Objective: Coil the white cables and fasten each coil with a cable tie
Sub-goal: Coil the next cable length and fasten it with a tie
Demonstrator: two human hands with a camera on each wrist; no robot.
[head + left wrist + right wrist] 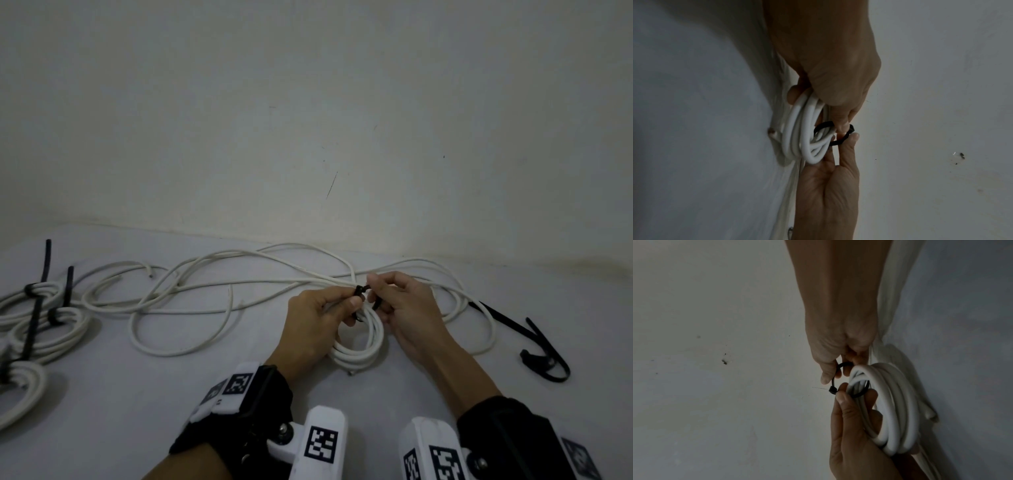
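Observation:
A small coil of white cable (356, 356) lies between my hands on the pale surface. A black cable tie (360, 290) is looped round its far side. My left hand (354, 306) pinches the tie's strap between thumb and forefinger. My right hand (373, 298) pinches the tie from the other side. In the right wrist view my right hand (856, 394) holds the tie's head (832, 390), with its fingers through the coil (898, 402). The left wrist view shows the left hand (842, 138) on the tie (823, 126) beside the coil (797, 133).
Loose white cable (205, 284) sprawls across the surface behind and left of my hands. Three tied coils (51, 325) with black ties lie at the far left. Spare black ties (534, 346) lie to the right. A wall (308, 137) rises just behind.

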